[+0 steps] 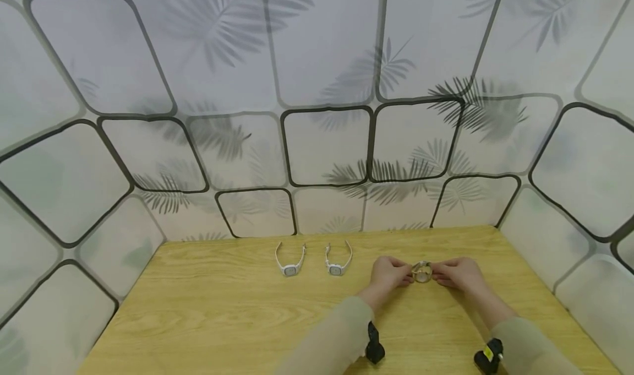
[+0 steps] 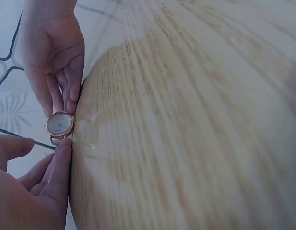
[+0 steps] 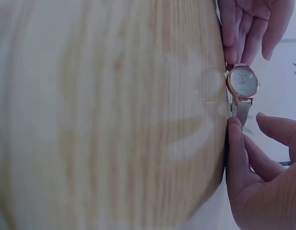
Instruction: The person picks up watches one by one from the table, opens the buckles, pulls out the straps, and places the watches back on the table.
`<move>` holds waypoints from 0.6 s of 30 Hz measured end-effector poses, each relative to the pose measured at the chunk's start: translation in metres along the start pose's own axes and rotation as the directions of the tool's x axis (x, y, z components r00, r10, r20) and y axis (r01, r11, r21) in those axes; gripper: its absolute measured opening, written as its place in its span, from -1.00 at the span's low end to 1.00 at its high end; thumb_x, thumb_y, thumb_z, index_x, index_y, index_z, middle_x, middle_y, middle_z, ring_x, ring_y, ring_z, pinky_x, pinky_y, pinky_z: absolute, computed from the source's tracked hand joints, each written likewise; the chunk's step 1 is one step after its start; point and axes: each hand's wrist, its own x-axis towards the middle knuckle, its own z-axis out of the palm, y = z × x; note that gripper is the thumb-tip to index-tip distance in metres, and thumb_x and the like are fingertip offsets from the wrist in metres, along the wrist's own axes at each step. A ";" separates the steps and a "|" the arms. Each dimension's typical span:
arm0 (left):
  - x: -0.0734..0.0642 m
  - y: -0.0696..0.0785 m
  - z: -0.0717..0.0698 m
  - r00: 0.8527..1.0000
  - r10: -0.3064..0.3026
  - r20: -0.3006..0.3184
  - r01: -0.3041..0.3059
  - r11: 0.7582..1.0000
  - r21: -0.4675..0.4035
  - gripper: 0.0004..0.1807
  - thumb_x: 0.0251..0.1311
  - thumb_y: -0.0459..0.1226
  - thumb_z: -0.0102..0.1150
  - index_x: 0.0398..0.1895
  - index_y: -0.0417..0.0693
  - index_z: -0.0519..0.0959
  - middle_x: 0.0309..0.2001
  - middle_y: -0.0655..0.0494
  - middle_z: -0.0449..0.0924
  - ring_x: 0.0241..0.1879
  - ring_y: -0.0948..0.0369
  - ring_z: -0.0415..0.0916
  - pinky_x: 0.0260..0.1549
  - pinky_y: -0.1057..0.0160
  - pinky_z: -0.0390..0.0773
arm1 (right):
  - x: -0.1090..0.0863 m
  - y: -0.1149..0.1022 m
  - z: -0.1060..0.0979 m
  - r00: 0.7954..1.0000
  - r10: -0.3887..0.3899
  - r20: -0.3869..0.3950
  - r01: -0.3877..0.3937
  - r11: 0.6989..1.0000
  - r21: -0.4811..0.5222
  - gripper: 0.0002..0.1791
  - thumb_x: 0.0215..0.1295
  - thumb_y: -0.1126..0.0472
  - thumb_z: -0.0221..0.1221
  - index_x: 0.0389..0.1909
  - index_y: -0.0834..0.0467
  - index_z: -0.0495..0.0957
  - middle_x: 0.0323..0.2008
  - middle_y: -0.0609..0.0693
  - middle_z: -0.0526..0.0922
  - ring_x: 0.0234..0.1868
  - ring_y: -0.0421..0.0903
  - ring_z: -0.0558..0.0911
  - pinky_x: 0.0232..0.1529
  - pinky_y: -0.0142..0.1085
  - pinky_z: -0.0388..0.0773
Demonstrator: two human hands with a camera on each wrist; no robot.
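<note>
On the table's right half stands a wristwatch (image 1: 422, 272) with a round white dial and a rose-gold rim; its strap is pale and partly hidden by fingers. My left hand (image 1: 390, 274) touches it from the left, thumb apart from the fingers in the left wrist view. From the right, my right hand (image 1: 459, 274) has its fingertips at the strap, and its thumb stands away from them in the right wrist view. The dial (image 3: 244, 82) faces up toward the wrist cameras. Two white wristwatches (image 1: 290, 270) (image 1: 336, 268) lie left of my hands, straps spread toward the wall.
The wood-grain table (image 1: 208, 309) runs back to a wall covering (image 1: 327, 143) with dark rounded outlines and leaf prints. The same covering rises along the left and right sides. Dark wrist-worn devices (image 1: 375, 347) sit on both sleeves.
</note>
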 end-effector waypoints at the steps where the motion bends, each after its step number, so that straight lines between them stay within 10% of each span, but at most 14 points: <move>1: 0.000 0.000 0.000 1.000 0.004 0.001 -0.004 1.000 0.005 -0.89 0.37 -0.43 0.35 -0.25 -0.36 0.79 -0.36 -0.19 0.83 -0.33 0.00 0.85 -0.31 0.22 0.83 | 0.001 0.000 0.001 1.000 0.003 -0.004 -0.003 1.000 -0.003 -0.51 0.57 0.31 0.16 0.23 0.70 0.46 -0.41 -0.07 0.83 -0.43 -0.35 0.77 -0.31 -0.44 0.77; 18: -0.003 0.005 0.002 1.000 -0.015 -0.026 0.015 1.000 0.005 -0.91 0.34 -0.43 0.38 -0.28 -0.34 0.79 -0.37 -0.19 0.83 -0.34 0.00 0.84 -0.31 0.23 0.83 | -0.007 -0.005 0.007 1.000 0.015 -0.001 -0.015 0.996 0.092 -0.51 0.55 0.39 0.17 0.25 0.75 0.39 -0.31 0.07 0.86 -0.42 -0.35 0.79 -0.25 -0.43 0.79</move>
